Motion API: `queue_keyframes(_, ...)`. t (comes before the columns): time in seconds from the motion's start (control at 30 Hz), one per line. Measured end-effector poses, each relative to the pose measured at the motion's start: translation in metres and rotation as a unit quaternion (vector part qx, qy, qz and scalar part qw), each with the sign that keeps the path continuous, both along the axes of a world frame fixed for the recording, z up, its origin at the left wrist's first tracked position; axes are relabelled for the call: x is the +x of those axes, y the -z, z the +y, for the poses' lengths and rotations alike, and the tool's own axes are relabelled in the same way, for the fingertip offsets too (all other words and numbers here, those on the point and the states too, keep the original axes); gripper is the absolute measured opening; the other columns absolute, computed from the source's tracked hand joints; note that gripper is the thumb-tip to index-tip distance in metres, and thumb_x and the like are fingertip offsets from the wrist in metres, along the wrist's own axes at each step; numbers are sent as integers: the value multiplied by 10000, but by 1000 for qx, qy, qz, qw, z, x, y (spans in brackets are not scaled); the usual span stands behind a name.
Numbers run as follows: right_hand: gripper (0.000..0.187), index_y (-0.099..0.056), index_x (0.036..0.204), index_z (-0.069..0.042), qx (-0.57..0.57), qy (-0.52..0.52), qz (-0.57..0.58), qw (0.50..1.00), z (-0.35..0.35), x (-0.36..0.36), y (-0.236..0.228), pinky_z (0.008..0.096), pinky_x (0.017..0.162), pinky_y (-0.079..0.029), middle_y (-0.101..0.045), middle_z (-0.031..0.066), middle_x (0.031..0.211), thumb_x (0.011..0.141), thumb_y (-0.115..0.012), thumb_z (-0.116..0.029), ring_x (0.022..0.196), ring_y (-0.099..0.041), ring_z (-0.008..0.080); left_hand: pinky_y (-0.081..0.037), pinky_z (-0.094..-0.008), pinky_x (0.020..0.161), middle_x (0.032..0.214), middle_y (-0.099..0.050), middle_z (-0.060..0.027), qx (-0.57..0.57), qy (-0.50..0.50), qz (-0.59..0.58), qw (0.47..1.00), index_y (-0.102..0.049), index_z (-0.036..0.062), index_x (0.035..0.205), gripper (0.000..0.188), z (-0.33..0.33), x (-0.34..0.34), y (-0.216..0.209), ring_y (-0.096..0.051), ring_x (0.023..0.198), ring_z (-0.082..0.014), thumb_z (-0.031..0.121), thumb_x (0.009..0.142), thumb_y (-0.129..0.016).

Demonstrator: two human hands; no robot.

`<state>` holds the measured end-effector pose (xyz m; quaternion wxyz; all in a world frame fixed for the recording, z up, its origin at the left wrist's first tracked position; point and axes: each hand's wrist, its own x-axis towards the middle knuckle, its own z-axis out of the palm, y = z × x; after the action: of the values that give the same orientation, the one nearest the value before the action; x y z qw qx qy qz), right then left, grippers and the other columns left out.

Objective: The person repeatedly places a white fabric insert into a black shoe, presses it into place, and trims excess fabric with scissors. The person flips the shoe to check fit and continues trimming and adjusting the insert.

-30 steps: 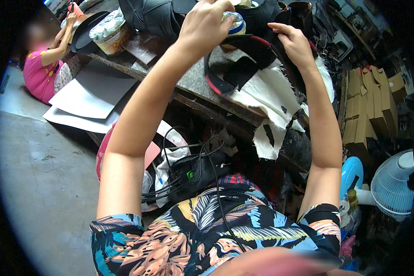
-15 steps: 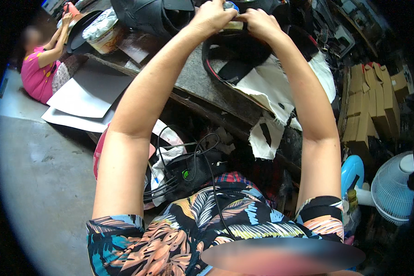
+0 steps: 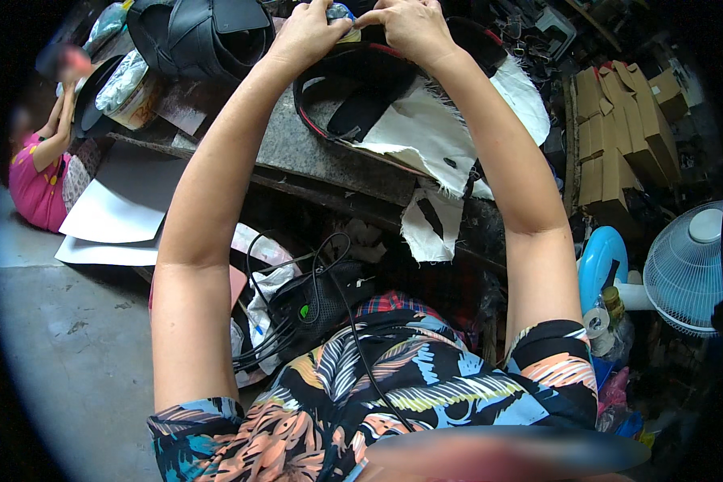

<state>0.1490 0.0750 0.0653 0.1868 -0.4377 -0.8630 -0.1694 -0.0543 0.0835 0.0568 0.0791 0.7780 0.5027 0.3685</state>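
Note:
At the top edge of the head view, both my hands work close together over the bench. My left hand (image 3: 309,36) is closed, its thumb pointing at a small container (image 3: 352,35) with blue and pale yellow on it. My right hand (image 3: 416,30) is closed in a pinch, its fingertips near the left thumb; what either hand holds is too small or hidden to make out. Just below the hands lies a black strap-like piece with a red edge (image 3: 300,104), curved into a loop. Frayed white cloth (image 3: 426,132) lies inside and beside it.
A stone-topped bench (image 3: 289,132) carries black bag-like pieces (image 3: 205,32) and a foil-covered tub (image 3: 132,100). White sheets (image 3: 108,213) jut out at left, near a seated person in pink (image 3: 36,185). Cardboard boxes (image 3: 618,153) and a fan (image 3: 687,269) stand at right. Black cables (image 3: 253,345) lie near my lap.
The whole view has shifted, so the bench and hands appear further left. My hands have drawn slightly apart. The seated person's hands still hold up a reddish thing.

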Motion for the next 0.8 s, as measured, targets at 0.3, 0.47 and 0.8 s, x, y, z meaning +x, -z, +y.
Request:
queue_keyframes(0.3, 911, -277, 1590, -95, -467, -56, 413, 780, -47, 39, 10, 376, 928, -500, -685, 139, 1215, 802, -730, -43, 1056, -651, 242, -543, -373, 837, 1037, -661, -156, 159, 129, 29, 979, -652, 42, 1139, 240, -81, 5, 16, -684, 918, -300, 24, 905, -600)
queue_keyframes(0.47, 1057, -117, 1618, -97, -499, -122, 457, 726, -68, 38, 34, 326, 966, -482, -621, 158, 1303, 793, -778, -76, 1066, -631, 194, -537, -380, 881, 1032, -680, -176, 99, 145, 91, 980, -662, 14, 1165, 293, -83, -2, 20, -681, 950, -314, 22, 880, -593)
queue_keyframes(0.8, 869, -232, 1598, -104, -452, -25, 503, 736, -102, 14, 90, 245, 692, -530, -720, 101, 933, 872, -697, 7, 788, -673, 138, -539, -399, 796, 962, -701, -212, -76, 177, 169, 967, -630, 8, 1098, 497, -96, 17, 32, -695, 884, -358, 263, 728, -840)
